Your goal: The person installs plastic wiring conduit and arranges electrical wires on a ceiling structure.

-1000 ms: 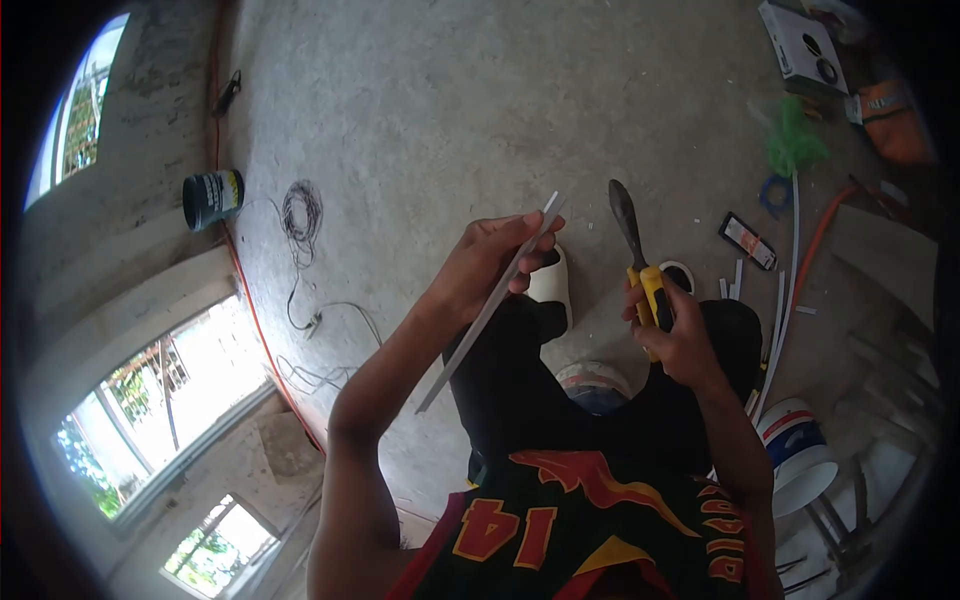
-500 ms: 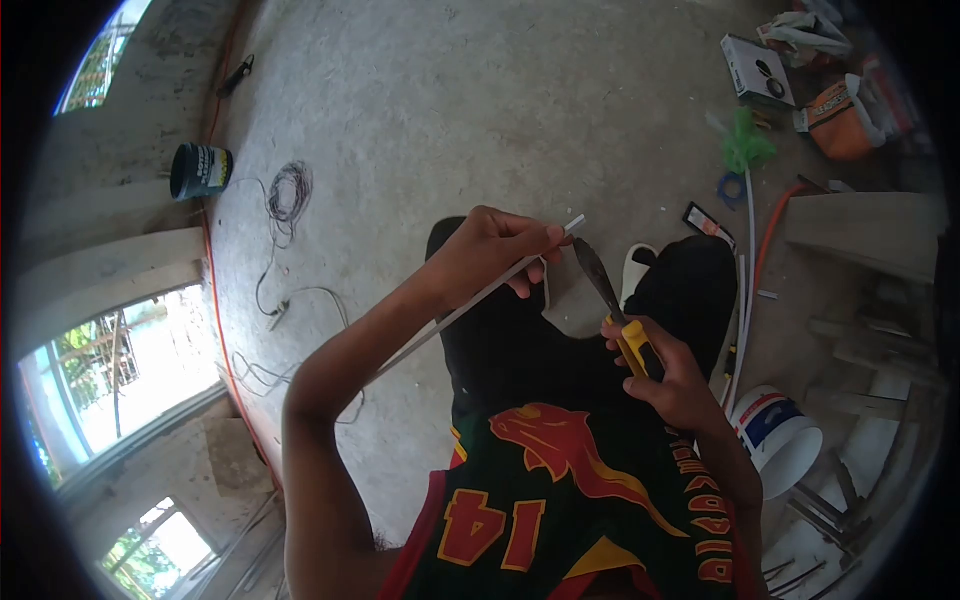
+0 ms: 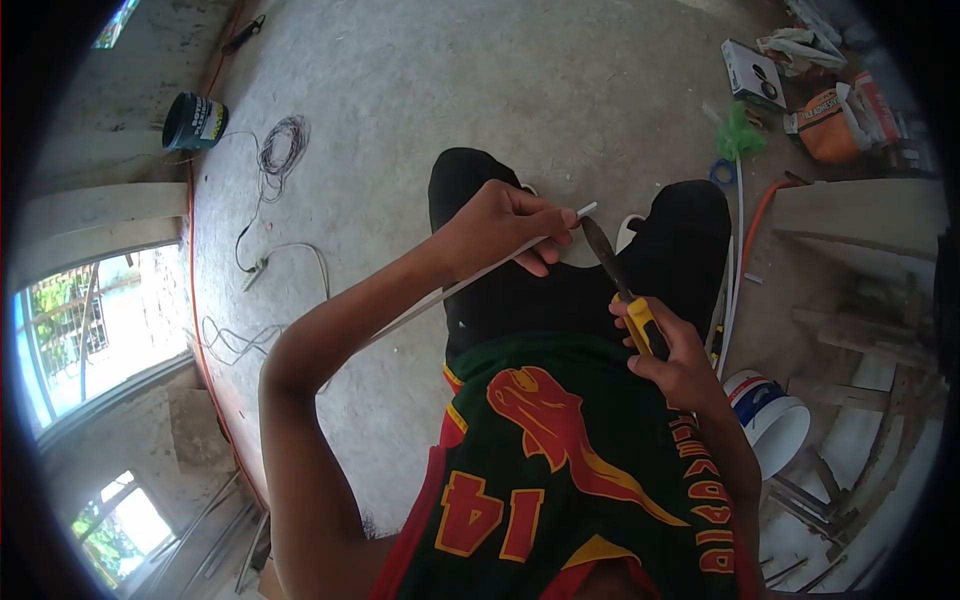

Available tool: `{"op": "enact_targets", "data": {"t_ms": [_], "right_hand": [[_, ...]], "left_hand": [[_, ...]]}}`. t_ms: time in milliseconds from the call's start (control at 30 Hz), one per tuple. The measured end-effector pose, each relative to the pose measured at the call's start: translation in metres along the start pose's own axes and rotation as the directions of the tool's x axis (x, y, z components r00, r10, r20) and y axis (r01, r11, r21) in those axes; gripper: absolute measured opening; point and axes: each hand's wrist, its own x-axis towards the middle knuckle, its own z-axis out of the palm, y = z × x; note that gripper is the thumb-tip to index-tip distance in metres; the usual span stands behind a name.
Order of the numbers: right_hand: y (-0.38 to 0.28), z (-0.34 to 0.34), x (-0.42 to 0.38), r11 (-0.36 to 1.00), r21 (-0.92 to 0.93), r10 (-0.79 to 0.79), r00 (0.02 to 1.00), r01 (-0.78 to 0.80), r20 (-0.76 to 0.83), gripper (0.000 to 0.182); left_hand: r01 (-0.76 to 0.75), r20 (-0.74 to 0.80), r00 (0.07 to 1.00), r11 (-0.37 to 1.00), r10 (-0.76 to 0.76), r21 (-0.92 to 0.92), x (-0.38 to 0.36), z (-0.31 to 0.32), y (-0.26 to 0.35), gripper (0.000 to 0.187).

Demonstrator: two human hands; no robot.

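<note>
My left hand [image 3: 525, 230] pinches a thin white strip [image 3: 440, 296] between thumb and fingers, close to its end. A short tip of the strip sticks out past the fingertips, and the rest runs back under my left forearm. In my right hand [image 3: 668, 345] are snips [image 3: 608, 252] with a long dark metal head and yellow-and-black handles. Their tip points up and left, right at the strip's short end beside my left fingertips. Both hands are above my lap, between my black-clad knees.
A white bucket [image 3: 780, 430] lies tipped at my right, near long white strips [image 3: 738, 240] on the concrete floor [image 3: 400, 90]. Farther right are green plastic [image 3: 740, 130], blue tape [image 3: 721, 172], a box [image 3: 753, 75] and an orange bag [image 3: 825, 125]. Coiled wire [image 3: 282, 147] and a dark bucket [image 3: 195, 121] are at left.
The tip of the snips has come up to the strip beside my left fingers. My knees appear higher in view, and the camera view has shifted slightly. Both hands keep their holds.
</note>
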Motion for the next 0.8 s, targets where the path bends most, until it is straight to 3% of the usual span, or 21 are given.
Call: {"op": "enact_targets", "data": {"t_ms": [367, 467, 567, 800], "right_hand": [[0.007, 0.008, -0.008, 1.0, -0.009, 0.01, 1.0, -0.01, -0.002, 0.056], [0.009, 0.011, -0.009, 1.0, -0.014, 0.008, 0.998, -0.009, -0.068, 0.057], [0.005, 0.009, -0.012, 0.997, -0.01, 0.076, 0.996, -0.077, -0.055, 0.055], [0.023, 0.009, -0.01, 0.986, -0.159, 0.035, 0.999, -0.038, -0.018, 0.029]], "left_hand": [[-0.018, 0.007, 1.0, 1.0, 0.018, 0.003, -0.003, 0.005, -0.013, 0.033], [-0.02, 0.005, 1.0, 1.0, 0.02, 0.018, -0.002, 0.008, -0.013, 0.033], [-0.019, 0.003, 1.0, 0.999, 0.019, 0.046, -0.001, 0.01, -0.014, 0.034], [-0.09, 0.031, 0.996, 0.988, 0.087, 0.126, 0.002, 0.014, -0.023, 0.033]]}}
